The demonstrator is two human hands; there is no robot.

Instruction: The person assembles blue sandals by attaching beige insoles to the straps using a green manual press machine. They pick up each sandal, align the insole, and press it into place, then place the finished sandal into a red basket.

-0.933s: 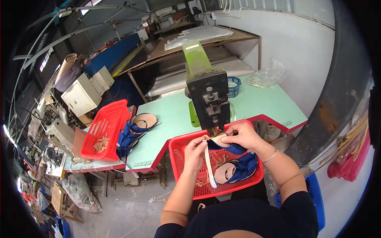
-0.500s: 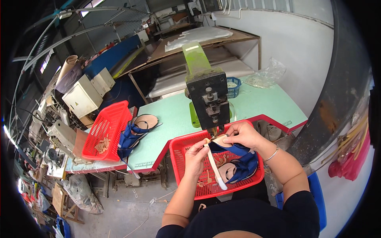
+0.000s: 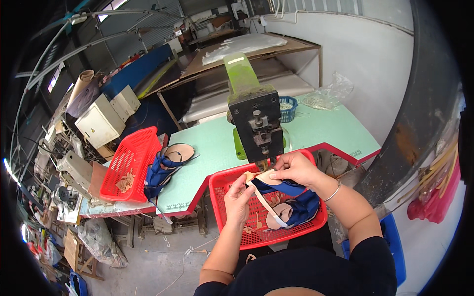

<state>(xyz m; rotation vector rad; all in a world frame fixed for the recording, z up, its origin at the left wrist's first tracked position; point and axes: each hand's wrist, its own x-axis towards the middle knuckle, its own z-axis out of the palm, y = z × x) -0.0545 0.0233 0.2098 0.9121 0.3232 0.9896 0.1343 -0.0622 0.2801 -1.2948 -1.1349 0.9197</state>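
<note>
Under the head of a green and black press machine [image 3: 255, 116], I hold a blue sandal upper with a beige lining [image 3: 269, 185]. My right hand [image 3: 297, 169] pinches it from the right, thumb on the beige part. On the left, the fingers of my left hand [image 3: 238, 200] close on a thin beige strap [image 3: 264, 201] at the upper's edge; its pale end hangs down over the basket. The machine's tip stands right at the work, and whether it touches cannot be made out. Below lies a red plastic basket [image 3: 256, 242] with another blue sandal upper [image 3: 305, 209] and beige scraps.
A pale green table [image 3: 217, 135] with a red edge surrounds the machine. On its left are a second red basket [image 3: 129, 163] and blue sandal uppers [image 3: 165, 167]. A small blue basket [image 3: 288, 109] and a clear plastic bag [image 3: 330, 93] sit behind; a dark pillar [image 3: 414, 123] rises right.
The strap's loose end has swung slightly right and up. The fingers of my left hand have shifted a little left at the strap. My right hand keeps its hold.
</note>
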